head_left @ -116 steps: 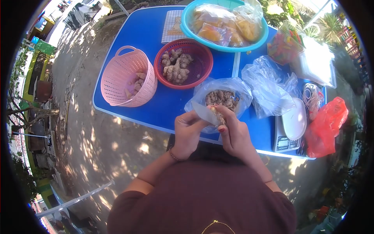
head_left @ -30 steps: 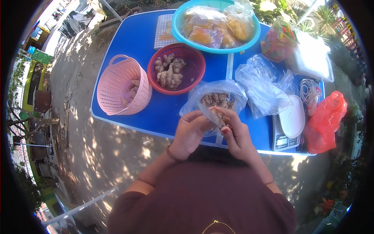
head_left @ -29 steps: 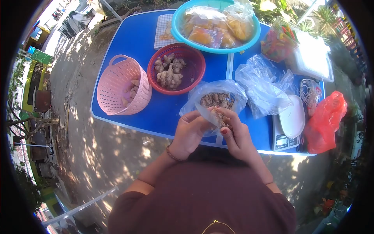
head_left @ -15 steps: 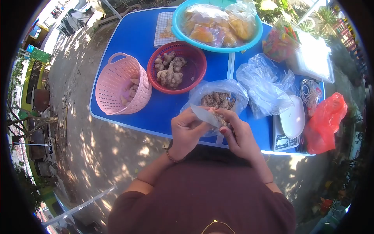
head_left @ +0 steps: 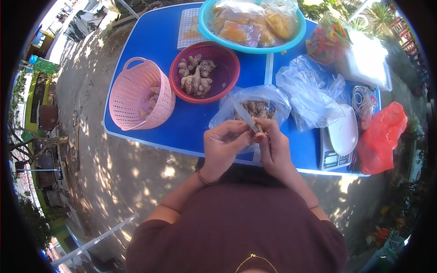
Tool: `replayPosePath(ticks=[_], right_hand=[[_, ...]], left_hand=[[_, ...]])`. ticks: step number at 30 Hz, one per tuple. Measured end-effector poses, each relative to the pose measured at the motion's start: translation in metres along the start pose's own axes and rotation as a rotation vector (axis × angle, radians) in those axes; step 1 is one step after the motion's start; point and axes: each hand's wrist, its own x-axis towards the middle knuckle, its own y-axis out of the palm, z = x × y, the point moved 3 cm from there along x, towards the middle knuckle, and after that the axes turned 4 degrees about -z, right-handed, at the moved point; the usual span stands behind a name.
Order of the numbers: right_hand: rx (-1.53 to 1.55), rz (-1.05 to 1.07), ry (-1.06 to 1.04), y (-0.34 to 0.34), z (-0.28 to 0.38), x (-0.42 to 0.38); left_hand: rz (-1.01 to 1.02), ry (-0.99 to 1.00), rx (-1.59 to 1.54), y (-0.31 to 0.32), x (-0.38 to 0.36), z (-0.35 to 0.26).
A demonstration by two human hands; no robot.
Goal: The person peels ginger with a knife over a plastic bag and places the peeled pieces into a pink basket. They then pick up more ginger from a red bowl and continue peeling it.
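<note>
My left hand [head_left: 223, 143] is closed, its fingertips pinching a small brown piece of ginger [head_left: 258, 128] that is mostly covered by fingers. Opposite it, my right hand [head_left: 276, 148] is closed around what appears to be a knife [head_left: 246, 114]; its handle is hidden. The pale blade slants up and left between the hands, against the ginger. Just beyond the fingertips, an open clear plastic bag [head_left: 281, 101] has dark brown scraps [head_left: 261, 109] in it. Several knobbly ginger roots [head_left: 195, 82] lie in a red basket [head_left: 230, 86] farther back.
A pink basket [head_left: 119, 107] with pale pieces stands left. At the back are a turquoise basin [head_left: 205, 27] of bagged yellow food and a patterned notebook [head_left: 187, 29]. Rightward are crumpled clear bags [head_left: 309, 100], a scale [head_left: 343, 136], a red bag [head_left: 382, 141] and a clear container [head_left: 364, 68].
The blade has swung from a shallow slant to a steeper one, pointing farther up. Both hands have shifted slightly, and the whole view has moved a little.
</note>
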Motion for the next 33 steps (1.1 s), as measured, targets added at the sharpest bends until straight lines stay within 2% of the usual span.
replayPosePath(ticks=[4,8,14,16,19,25,33], right_hand=[[0.466,0.048,0.343,-0.005,-0.005,0.000],[0.375,0.047,0.314,-0.010,-0.001,0.005],[0.313,0.131,0.320,-0.017,-0.012,0.002],[0.306,0.098,0.278,-0.017,-0.006,0.001],[0.221,0.199,0.195,-0.022,0.014,0.006],[0.102,0.204,0.041,-0.018,0.015,0.005],[-0.052,0.202,-0.035,-0.016,0.022,0.005]], left_hand=[[-0.019,-0.176,-0.244,0.002,0.005,-0.002],[-0.043,-0.313,-0.447,0.001,0.008,0.000],[-0.039,-0.308,-0.384,0.003,0.009,-0.003],[-0.019,-0.245,-0.341,0.006,0.008,-0.007],[0.010,-0.147,-0.247,0.005,0.007,-0.008],[0.004,-0.017,-0.121,0.002,0.003,-0.010],[0.019,0.217,0.245,-0.001,-0.003,-0.023]])
